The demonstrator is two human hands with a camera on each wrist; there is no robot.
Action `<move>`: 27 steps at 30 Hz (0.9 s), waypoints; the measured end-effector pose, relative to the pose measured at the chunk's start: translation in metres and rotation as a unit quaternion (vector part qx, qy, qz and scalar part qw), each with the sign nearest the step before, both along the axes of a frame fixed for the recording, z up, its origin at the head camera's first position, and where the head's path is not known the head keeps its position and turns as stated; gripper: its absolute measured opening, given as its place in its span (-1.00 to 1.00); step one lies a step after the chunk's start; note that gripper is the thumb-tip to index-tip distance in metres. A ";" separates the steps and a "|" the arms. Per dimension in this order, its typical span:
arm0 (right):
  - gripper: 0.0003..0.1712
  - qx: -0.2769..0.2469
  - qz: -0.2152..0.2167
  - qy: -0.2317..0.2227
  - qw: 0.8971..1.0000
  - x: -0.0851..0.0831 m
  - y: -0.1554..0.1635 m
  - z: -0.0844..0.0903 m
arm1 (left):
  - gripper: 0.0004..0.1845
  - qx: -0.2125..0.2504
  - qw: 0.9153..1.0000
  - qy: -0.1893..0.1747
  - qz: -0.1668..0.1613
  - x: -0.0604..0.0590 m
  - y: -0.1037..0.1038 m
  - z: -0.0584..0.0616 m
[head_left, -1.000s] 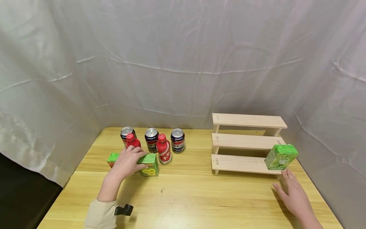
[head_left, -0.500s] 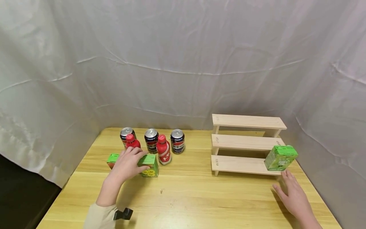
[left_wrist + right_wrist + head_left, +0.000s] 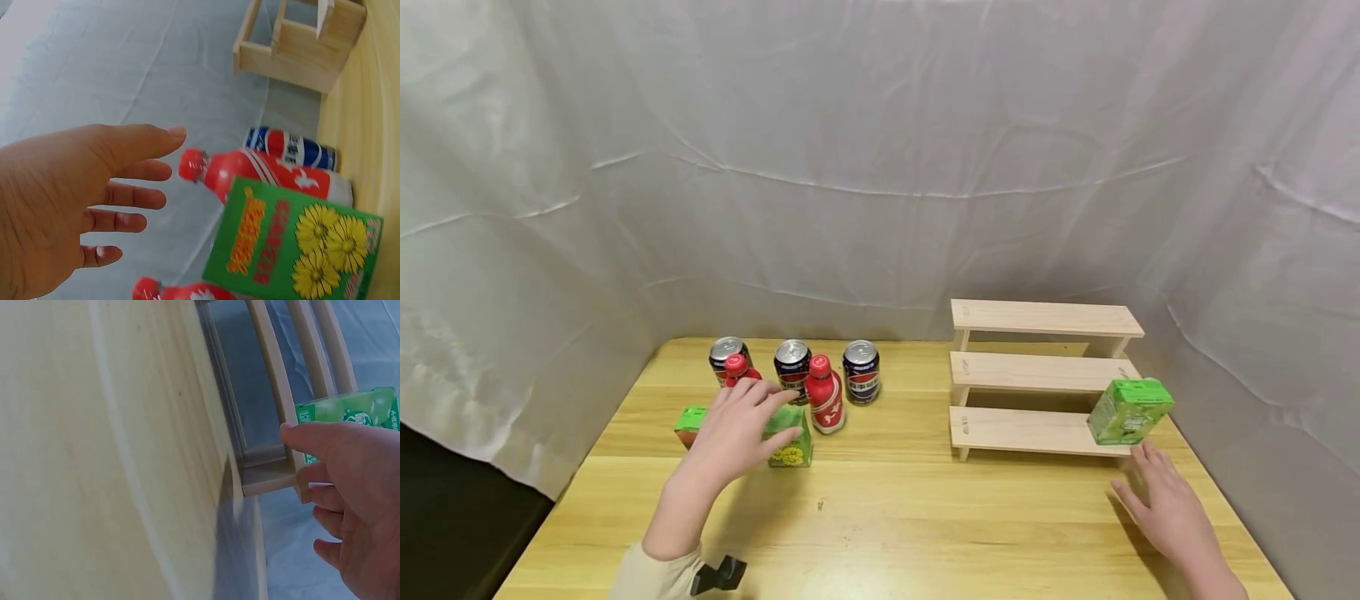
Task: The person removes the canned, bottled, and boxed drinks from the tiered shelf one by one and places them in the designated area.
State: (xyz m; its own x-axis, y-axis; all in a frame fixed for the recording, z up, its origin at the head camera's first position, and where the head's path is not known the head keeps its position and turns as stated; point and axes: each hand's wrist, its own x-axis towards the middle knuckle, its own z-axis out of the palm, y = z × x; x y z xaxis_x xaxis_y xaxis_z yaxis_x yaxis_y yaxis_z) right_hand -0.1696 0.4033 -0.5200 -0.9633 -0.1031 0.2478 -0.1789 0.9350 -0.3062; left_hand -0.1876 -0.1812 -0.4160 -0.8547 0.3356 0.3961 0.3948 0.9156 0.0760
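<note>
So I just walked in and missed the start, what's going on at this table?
A person is working with drinks on a wooden table. Their left hand hovers open over a green carton with yellow flowers, not gripping it; red bottles and cans stand behind. Their right hand lies open on the table in front of a three-step wooden rack, where another green carton stands on the lowest step.

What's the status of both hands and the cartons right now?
Left hand open, over flower carton, no grip. Right hand open on table, clear of green carton on lowest shelf step. Red bottle crowds flower carton.
</note>
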 end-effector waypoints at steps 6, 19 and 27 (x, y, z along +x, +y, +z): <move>-0.20 0.021 0.007 0.006 1.000 0.000 0.004 0.002 | -0.49 -0.010 0.999 0.034 -0.038 -0.002 0.016 0.013; -0.22 0.035 0.015 -0.034 0.999 -0.003 0.007 0.017 | -0.55 -0.031 0.991 0.060 -0.113 -0.017 0.057 0.024; -0.23 0.032 0.019 -0.024 0.999 -0.002 0.008 0.015 | -0.51 -0.035 0.985 0.059 -0.157 -0.032 0.092 0.017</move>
